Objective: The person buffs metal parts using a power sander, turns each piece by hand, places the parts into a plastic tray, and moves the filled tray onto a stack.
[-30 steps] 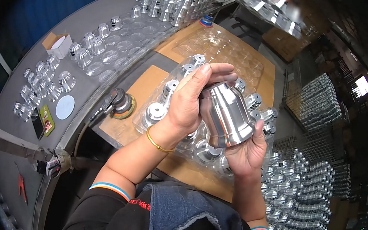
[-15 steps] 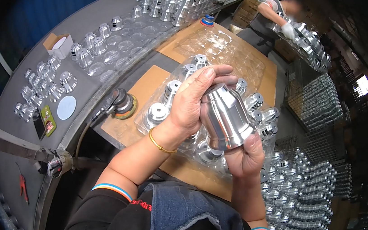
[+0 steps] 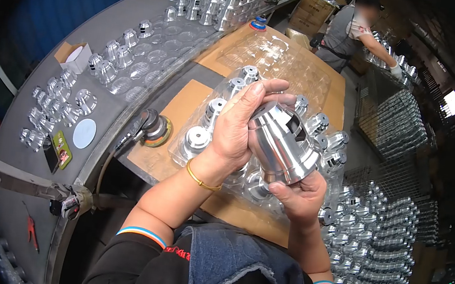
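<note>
Between both my hands is a shiny bell-shaped metal housing (image 3: 280,148), tilted, its wide flared end toward the lower right. A dark rectangular cut-out shows on its upper side. My left hand (image 3: 238,121) curves around the narrow end, fingers partly hidden behind it. At the flared rim, my right hand (image 3: 302,198) grips with the thumb underneath and the fingers curled by the edge. Below the hands, a clear plastic tray (image 3: 179,145) bears several similar metal housings (image 3: 196,140) standing upright.
An air sander (image 3: 155,128) lies left of the tray. More housings (image 3: 119,54), a round pale disc (image 3: 84,133), a phone (image 3: 61,146) and red-handled pliers (image 3: 32,232) are on the grey bench. Housings (image 3: 373,243) are stacked at right. A gloved co-worker (image 3: 343,37) stands behind.
The housing has turned in my hands, bringing its cut-out into view. My right thumb has shifted left under the rim. The co-worker's arm and load have moved right, toward the stacks.
</note>
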Demonstrator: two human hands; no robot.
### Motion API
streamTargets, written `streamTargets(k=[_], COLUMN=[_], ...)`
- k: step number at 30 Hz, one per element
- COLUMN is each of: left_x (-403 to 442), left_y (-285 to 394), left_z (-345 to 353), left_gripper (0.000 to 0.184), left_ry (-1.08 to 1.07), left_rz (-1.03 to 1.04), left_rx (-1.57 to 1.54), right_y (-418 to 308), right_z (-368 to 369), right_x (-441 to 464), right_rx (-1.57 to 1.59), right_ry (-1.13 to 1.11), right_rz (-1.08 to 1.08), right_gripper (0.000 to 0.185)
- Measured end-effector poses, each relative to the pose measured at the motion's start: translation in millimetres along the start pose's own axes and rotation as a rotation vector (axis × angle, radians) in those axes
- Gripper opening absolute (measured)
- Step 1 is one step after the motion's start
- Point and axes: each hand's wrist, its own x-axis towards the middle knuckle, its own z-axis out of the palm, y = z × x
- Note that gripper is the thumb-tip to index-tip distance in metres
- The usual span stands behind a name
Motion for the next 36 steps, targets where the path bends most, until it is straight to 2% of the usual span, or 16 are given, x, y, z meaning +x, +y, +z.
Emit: streamTargets(k=[4,6,9,12,16,19,21,22,24,25,27,29,31,32,35,36], left_x=[1,1,1,2,2,1,0,-1,-1,-3,-6,-1,0,-3,-5,-10], left_y=[-2,-2,-3,-4,-6,-6,-4,-5,-9,-10,-11,-10,2,0,1,3], left_z=[-2,-1,-2,-4,-4,-3,0,0,0,1,4,-1,-4,3,2,9], left_gripper=[0.050,0.050,0.051,0.050,0.050,0.050,0.058,0.058,0.075,0.075,0.092,0.092,0.078,0.059,0.047,0.033], left_ry=[-0.001,0.001,0.011,0.020,0.043,0.038,0.069,0.068,-0.037,-0.043,-0.138,-0.172,-0.276,-0.195,-0.104,-0.070], left_rz=[-0.003,-0.001,-0.014,-0.023,-0.047,-0.021,-0.069,-0.072,0.087,0.083,0.331,0.408,0.398,0.373,0.291,0.177], left_rx=[-0.003,-0.007,-0.024,-0.036,-0.066,-0.127,-0.002,-0.005,0.185,0.180,0.448,0.467,0.809,0.709,0.720,0.596], right_y=[3,-1,1,3,1,-2,-6,-7,-10,-13,-16,-17,-16,-17,-19,-17], right_z=[-5,-3,-2,-6,-6,-8,-8,-6,2,2,2,-8,-7,-6,-3,-3], right_x=[1,3,5,7,8,10,11,10,9,10,12,10,10,11,13,13], right_rx=[-0.152,-0.184,-0.262,-0.394,-0.565,-0.820,-0.607,-0.610,-0.030,-0.035,0.180,0.154,0.174,0.174,0.232,0.210], right_ry=[-0.048,-0.028,-0.013,-0.088,-0.094,-0.144,-0.135,-0.132,0.071,0.077,0.127,0.056,0.053,0.052,0.034,0.023], right_rz=[-0.054,-0.067,-0.128,-0.182,-0.237,-0.331,-0.217,-0.214,0.048,0.047,0.049,0.105,0.078,0.077,0.071,0.060], right_gripper=[0.044,0.029,0.026,0.038,0.037,0.036,0.038,0.038,0.042,0.042,0.046,0.048,0.048,0.048,0.047,0.047])
